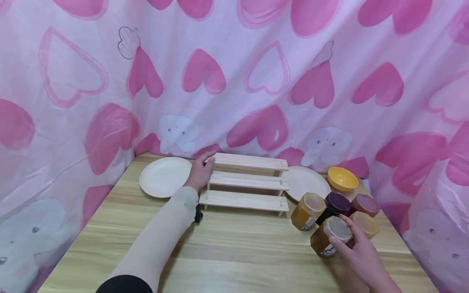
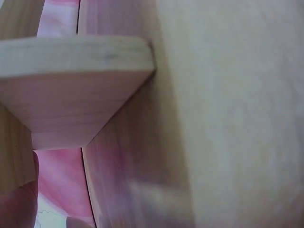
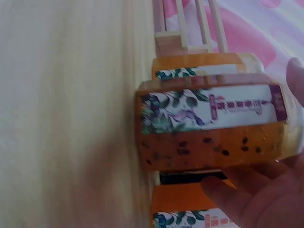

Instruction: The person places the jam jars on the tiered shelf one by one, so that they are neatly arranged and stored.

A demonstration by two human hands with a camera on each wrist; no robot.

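Note:
A three-step wooden rack [image 1: 249, 180] stands at the middle of the table. My left hand [image 1: 200, 171] grips the left end of its top board; the left wrist view shows a board end [image 2: 80, 54] up close and only bits of that hand. At the right, my right hand [image 1: 360, 249] holds a jar [image 1: 324, 241] with a clear lid, thumb and fingers on either side. The right wrist view shows this jar [image 3: 209, 142] has orange-brown contents with dark seeds and a leafy label. Whether its base touches the table I cannot tell.
Behind the held jar stand an amber jar [image 1: 307, 213], a dark purple jar [image 1: 333, 205], a reddish jar [image 1: 365, 204] and a yellowish jar [image 1: 366, 224]. White plates [image 1: 165, 177] [image 1: 305, 181] flank the rack. A yellow bowl [image 1: 342, 179] sits back right, before a heart-patterned curtain [image 1: 205, 73].

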